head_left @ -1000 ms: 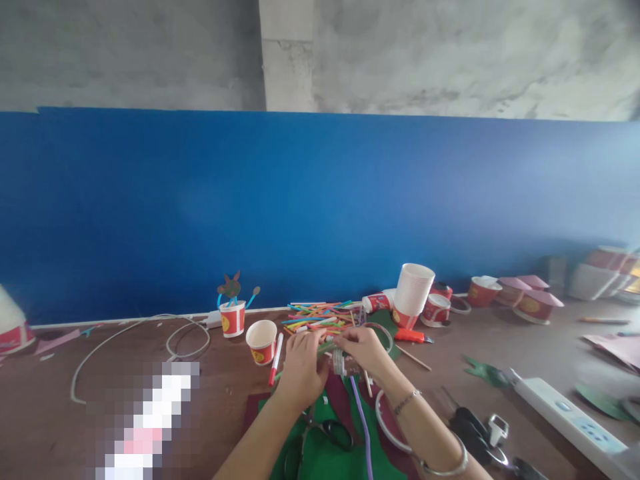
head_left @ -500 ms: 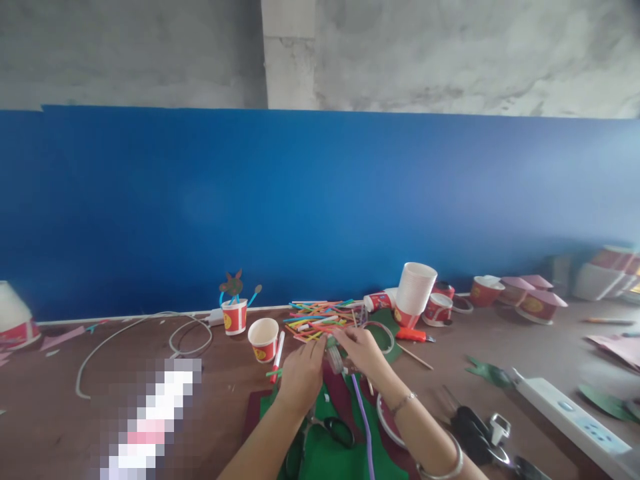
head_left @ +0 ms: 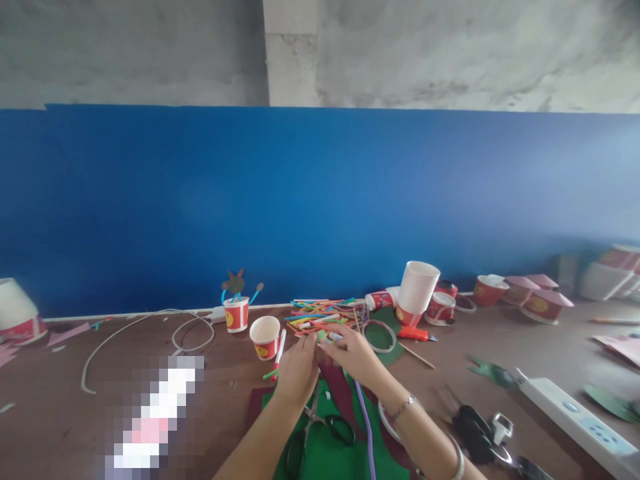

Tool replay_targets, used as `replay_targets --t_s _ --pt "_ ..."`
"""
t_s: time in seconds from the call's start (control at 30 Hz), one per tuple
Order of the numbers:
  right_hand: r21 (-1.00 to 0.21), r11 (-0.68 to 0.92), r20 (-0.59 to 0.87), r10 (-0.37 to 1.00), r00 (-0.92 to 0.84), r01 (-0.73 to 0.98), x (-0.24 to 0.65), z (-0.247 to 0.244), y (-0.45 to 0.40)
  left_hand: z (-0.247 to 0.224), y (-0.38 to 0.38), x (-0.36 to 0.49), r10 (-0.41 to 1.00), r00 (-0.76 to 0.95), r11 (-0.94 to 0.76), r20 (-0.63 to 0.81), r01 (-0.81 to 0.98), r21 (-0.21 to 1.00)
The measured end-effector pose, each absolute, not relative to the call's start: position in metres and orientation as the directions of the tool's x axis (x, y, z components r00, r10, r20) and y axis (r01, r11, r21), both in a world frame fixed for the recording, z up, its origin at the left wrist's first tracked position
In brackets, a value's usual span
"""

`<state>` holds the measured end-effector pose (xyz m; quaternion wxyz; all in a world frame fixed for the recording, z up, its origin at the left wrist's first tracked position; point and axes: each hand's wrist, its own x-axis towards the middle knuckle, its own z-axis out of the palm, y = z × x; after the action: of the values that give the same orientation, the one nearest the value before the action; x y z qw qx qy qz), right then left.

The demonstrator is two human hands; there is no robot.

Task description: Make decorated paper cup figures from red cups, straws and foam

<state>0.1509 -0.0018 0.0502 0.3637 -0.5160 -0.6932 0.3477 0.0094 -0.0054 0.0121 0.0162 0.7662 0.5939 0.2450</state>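
Here the left hand [head_left: 296, 379] has its fingers closed on a small green piece [head_left: 321, 337], the right hand [head_left: 356, 353] curled close against it (its grip? can't tell), so both meet there, scissors [head_left: 311, 415] lying nearer the wearer.

Seen from my remote post, the yellow emblem on the open paper cup [head_left: 265, 339], a similar mark on the decorated cup [head_left: 237, 315] and the pale print on the toppled cup [head_left: 381, 300] are too small for me to read. I can make out no words, brands or numbers anywhere.
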Motion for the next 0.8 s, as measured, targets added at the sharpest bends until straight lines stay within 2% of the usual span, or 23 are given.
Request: replay_targets --t_s 0.1,0.17,0.3,0.5,0.67,0.8 --pt "-0.789 0.229 0.182 0.973 -0.140 0.570 0.150 0.058 -0.007 0.014 -0.005 0.009 0.940 0.159 -0.263 0.303 0.901 0.345" --pt "-0.791 0.234 0.184 0.972 -0.144 0.566 0.149 0.062 -0.010 0.013 -0.003 0.007 0.944 0.139 -0.243 0.298 0.905 0.349" --pt "-0.843 0.299 0.214 0.949 -0.231 0.447 0.149 0.064 -0.011 0.009 0.002 0.002 0.916 0.142 -0.267 0.375 0.914 0.306" --pt "-0.764 0.404 0.322 0.915 -0.244 0.503 0.151 0.067 -0.013 0.005 0.001 0.005 0.848 0.224 -0.379 0.481 0.890 0.253" --pt "-0.746 0.414 0.309 0.909 -0.279 0.522 0.146 0.074 -0.020 0.009 -0.001 0.007 0.910 0.181 -0.293 0.373 0.917 0.270" --pt "-0.793 0.346 0.266 0.937 -0.226 0.502 0.143 0.075 -0.023 0.014 0.000 0.007 0.947 0.072 -0.198 0.312 0.897 0.394"
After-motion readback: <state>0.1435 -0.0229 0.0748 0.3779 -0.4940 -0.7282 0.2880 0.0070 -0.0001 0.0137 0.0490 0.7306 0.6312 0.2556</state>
